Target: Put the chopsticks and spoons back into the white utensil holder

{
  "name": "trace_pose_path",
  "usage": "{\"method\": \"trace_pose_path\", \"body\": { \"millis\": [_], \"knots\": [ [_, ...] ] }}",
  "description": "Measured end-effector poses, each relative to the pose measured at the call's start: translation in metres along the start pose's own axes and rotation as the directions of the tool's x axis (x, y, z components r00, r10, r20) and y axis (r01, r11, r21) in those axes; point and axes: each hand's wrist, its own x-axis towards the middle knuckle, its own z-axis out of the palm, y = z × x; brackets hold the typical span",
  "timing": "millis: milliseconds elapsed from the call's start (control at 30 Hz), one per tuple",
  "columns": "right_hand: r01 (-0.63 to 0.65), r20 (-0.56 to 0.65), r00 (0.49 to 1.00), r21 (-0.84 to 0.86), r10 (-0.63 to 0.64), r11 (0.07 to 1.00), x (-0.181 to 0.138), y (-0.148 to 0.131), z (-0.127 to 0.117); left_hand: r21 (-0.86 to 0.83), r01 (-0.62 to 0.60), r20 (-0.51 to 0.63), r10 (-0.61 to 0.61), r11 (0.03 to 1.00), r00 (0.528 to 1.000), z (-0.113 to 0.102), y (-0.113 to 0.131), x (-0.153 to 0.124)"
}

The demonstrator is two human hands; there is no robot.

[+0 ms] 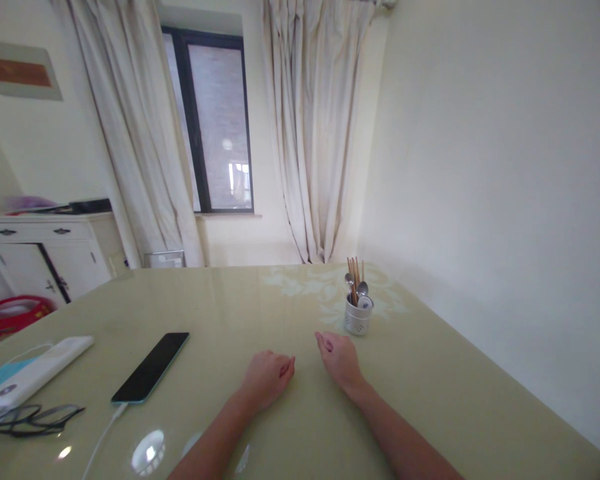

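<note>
Both my hands rest on the glossy table (220,307), a short gap between them. My left hand (269,379) is curled into a loose fist, and nothing shows in it. Closed in the same way, my right hand (339,357) lies just in front of a white utensil holder (357,320), apart from it. Wooden chopsticks (354,280) and metal spoons (363,289) stand upright in that holder. Left of my left hand, a dark-screened phone (151,368) lies flat with a white cable (103,433) plugged into its near end.
Eyeglasses (33,420) and a long white box-like object (40,373) lie at the table's left, over something light blue (5,379). A wall (505,200) runs along the right edge. Beyond are curtains (315,133), a window (220,127), a white cabinet (75,257) and something red (20,313).
</note>
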Motion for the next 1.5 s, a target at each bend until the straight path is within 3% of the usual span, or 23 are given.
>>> {"method": "trace_pose_path", "body": {
  "millis": [133, 233, 300, 433, 633, 767, 900, 967, 1067, 1167, 1233, 1500],
  "knots": [
    [-0.151, -0.246, 0.957, 0.022, 0.152, 0.988, 0.016, 0.021, -0.022, -0.015, 0.038, -0.033, -0.039, 0.999, 0.999, 0.003, -0.002, 0.001],
    [-0.215, -0.542, 0.806, 0.107, 0.238, 0.971, 0.026, 0.04, -0.038, -0.051, 0.047, -0.047, -0.05, 0.998, 0.998, 0.002, -0.001, 0.002],
    [-0.23, -0.615, 0.747, 0.117, 0.252, 0.966, 0.031, 0.052, -0.042, -0.082, 0.062, -0.056, -0.067, 0.995, 0.996, 0.0, 0.0, 0.003],
    [-0.33, -0.501, 0.794, 0.121, 0.345, 0.936, 0.033, 0.071, -0.038, -0.146, 0.138, -0.103, -0.154, 0.98, 0.983, -0.004, -0.004, 0.004],
    [-0.345, -0.303, 0.865, 0.218, 0.399, 0.913, 0.033, 0.076, -0.033, -0.211, 0.423, -0.165, -0.459, 0.881, 0.873, -0.01, -0.03, 0.004],
    [-0.364, -0.262, 0.869, 0.238, 0.42, 0.9, 0.032, 0.074, -0.035, -0.172, 0.44, -0.115, -0.462, 0.881, 0.88, -0.014, -0.034, 0.003],
    [-0.354, -0.246, 0.879, 0.237, 0.408, 0.905, 0.03, 0.071, -0.035, -0.021, 0.476, -0.177, -0.471, 0.879, 0.864, -0.022, -0.039, -0.006],
    [-0.343, -0.232, 0.889, 0.236, 0.396, 0.909, 0.029, 0.069, -0.034, 0.024, 0.562, -0.22, -0.544, 0.827, 0.81, -0.027, -0.051, -0.014],
    [-0.332, -0.214, 0.899, 0.234, 0.382, 0.914, 0.027, 0.066, -0.032, -0.047, 0.73, -0.229, -0.718, 0.682, 0.657, -0.035, -0.079, -0.024],
    [-0.326, -0.205, 0.905, 0.23, 0.373, 0.917, 0.026, 0.063, -0.031, -0.133, 0.822, -0.228, -0.824, 0.553, 0.518, -0.041, -0.107, -0.032],
    [-0.321, -0.196, 0.91, 0.227, 0.366, 0.919, 0.025, 0.062, -0.031, -0.163, 0.844, -0.232, -0.852, 0.51, 0.47, -0.042, -0.122, -0.035],
    [-0.285, -0.186, 0.932, 0.151, 0.311, 0.946, 0.024, 0.05, -0.03, -0.197, 0.891, -0.243, -0.901, 0.41, 0.36, -0.048, -0.172, -0.053]
  ]
}}
